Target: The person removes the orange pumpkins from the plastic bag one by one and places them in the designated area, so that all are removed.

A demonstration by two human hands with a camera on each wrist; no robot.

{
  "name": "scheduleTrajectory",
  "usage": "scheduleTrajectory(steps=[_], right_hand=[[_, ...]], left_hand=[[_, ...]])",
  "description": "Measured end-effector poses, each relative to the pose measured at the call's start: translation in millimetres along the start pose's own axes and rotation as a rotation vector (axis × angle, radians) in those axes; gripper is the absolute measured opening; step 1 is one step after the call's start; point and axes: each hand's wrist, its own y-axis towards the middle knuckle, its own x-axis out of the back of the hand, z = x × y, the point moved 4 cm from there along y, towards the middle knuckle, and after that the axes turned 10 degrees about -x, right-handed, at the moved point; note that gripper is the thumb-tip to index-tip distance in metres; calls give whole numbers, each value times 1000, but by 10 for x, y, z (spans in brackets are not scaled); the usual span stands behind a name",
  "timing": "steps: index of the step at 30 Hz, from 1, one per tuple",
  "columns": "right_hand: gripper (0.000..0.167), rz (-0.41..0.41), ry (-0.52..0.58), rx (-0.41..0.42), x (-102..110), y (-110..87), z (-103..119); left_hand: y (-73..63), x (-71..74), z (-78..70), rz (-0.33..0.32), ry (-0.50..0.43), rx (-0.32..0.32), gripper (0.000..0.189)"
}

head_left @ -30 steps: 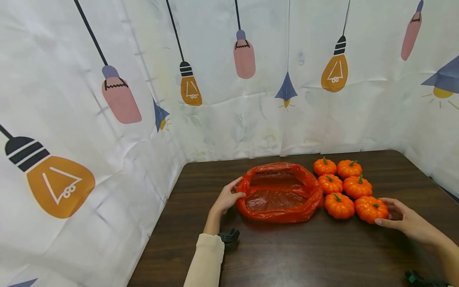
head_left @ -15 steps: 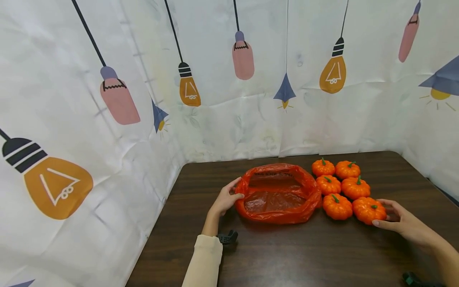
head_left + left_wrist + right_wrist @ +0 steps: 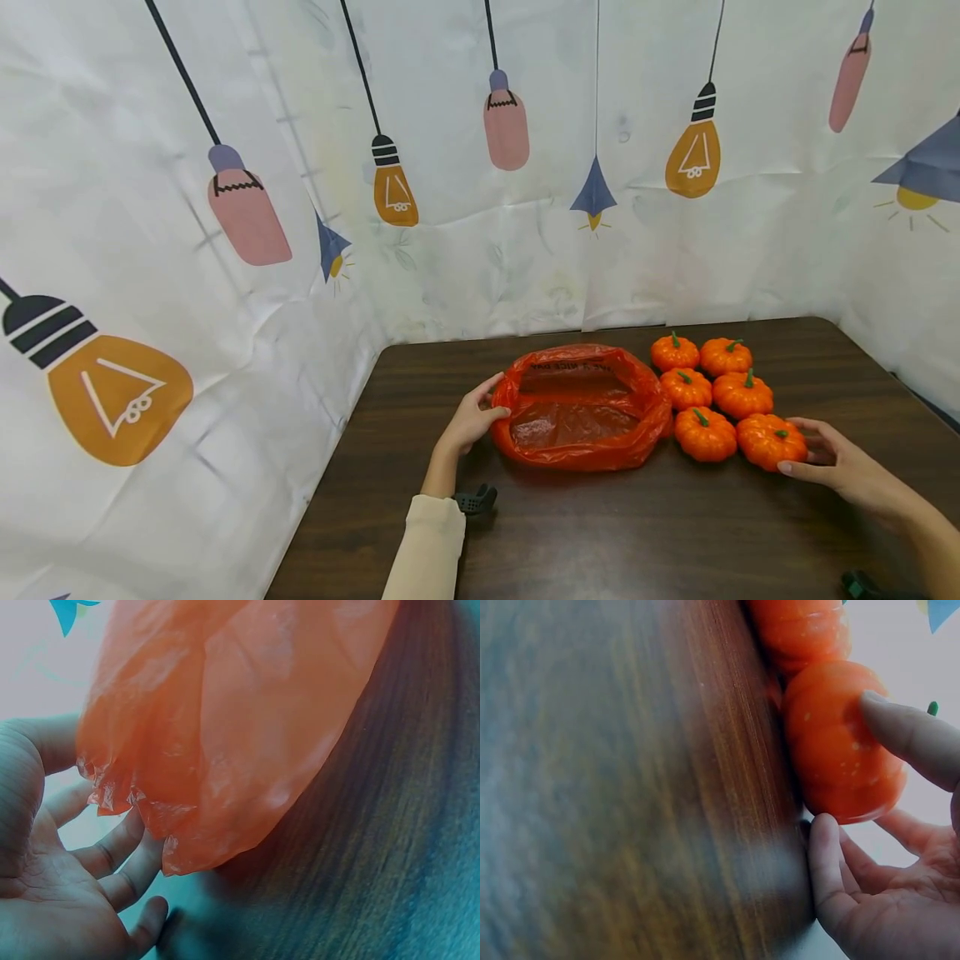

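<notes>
A red plastic bag (image 3: pixel 577 457) lies with its mouth held wide, printed lettering showing inside its far wall. My left hand (image 3: pixel 471 417) pinches the bag's left edge between thumb and fingers; in the left wrist view the gathered film (image 3: pixel 225 735) hangs at the fingertips. To the right of the bag, several small orange pumpkins (image 3: pixel 705 433) with green stems stand in close pairs. The nearest right pumpkin (image 3: pixel 768 442) is gripped by my right hand (image 3: pixel 851 467), thumb on its front and fingers around its far right side. The right wrist view has this pumpkin (image 3: pixel 840 750) low at the tabletop.
The dark wooden table (image 3: pixel 600 542) reaches back to a white curtain (image 3: pixel 465 275) printed with lamps and bulbs. A dark band (image 3: pixel 476 500) sits at my left wrist, and another dark wrist piece (image 3: pixel 858 585) shows at the lower right.
The whole view shifts slightly left and down. Both hands keep their places on the bag and the pumpkin.
</notes>
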Motion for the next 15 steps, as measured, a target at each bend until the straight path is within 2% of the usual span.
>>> scheduleTrajectory(steps=[9,15], right_hand=[[84,-14,3,22,-33,11,-6],[81,-18,42,18,-8,-32,14]], left_hand=[[-19,54,-33,-14,12,-7,70],[-57,100,-77,-67,154,1,64]])
